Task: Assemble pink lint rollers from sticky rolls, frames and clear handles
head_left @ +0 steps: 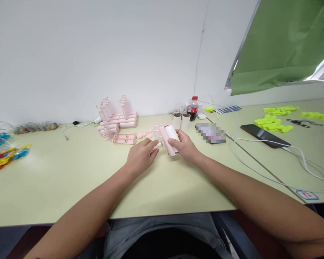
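Observation:
My right hand (185,145) is closed round a pink holder (167,142) with a white roll (173,136) in it, tilted above the table. My left hand (142,155) pinches a small clear part (159,144) at the holder's left side. Just behind the hands are small pink discs (140,135) and a flat clear piece (157,131), partly covered by the holder. An open pink case (124,139) lies to the left, in front of a group of pink holders (127,121), some standing upright with heart-shaped tops.
Two cardboard tubes (185,121) stand beside a cola bottle (192,108). Phones (264,136), white cables and yellow-green pieces (272,124) are on the right. Colourful packets (8,156), small jars (35,127) and a cable end (66,137) lie on the left.

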A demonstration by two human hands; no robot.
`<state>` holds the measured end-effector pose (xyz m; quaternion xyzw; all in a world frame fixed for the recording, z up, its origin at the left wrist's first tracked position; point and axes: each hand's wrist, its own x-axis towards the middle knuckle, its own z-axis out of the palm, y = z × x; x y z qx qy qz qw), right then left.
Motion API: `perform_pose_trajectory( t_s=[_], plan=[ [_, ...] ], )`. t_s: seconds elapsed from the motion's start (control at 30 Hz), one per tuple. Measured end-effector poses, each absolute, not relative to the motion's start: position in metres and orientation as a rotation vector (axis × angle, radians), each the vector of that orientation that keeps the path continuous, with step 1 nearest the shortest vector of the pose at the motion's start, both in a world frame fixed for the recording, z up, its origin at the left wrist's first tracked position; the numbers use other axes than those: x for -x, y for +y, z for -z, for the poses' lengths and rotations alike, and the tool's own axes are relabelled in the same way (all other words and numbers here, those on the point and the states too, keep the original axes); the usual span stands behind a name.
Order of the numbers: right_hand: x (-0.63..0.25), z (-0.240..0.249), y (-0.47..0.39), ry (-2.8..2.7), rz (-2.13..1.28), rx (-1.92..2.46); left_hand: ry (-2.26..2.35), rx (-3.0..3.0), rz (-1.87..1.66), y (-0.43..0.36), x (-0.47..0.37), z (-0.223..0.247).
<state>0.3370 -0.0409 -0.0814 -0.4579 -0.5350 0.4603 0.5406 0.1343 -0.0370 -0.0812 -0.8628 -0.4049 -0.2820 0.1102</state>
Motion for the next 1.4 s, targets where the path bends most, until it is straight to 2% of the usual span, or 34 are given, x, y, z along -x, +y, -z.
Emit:
perform_pose_trajectory(
  t_s=[0.3,0.53,0.73,0.93,1.27,1.4],
  plan=[
    [-0.3379,0.0774,-0.0439,-1.417,-0.853,1.197,-1.208,2.585,0.807,-0.0367,-0.1339,0.0808],
    [-0.3360,0.0798,-0.0445,-1.266,-1.207,1.279,-1.137,2.539,0.656,-0.0404,-0.1335,0.0779],
    [-0.3367,0.0761,-0.0471,-1.363,-1.046,1.278,-1.131,2.599,0.653,-0.0391,-0.1322,0.0775],
    [-0.3386,0.0780,-0.0462,-1.277,-1.297,1.192,-1.107,2.584,0.752,-0.0360,-0.1306,0.0794],
    [-0.3440,0.0795,-0.0441,-1.544,-0.880,1.163,-1.114,2.653,0.797,-0.0367,-0.1300,0.0769],
    [-0.3457,0.0812,-0.0425,-1.601,-0.844,1.139,-1.194,2.779,0.847,-0.0373,-0.1296,0.0736]
  ],
)
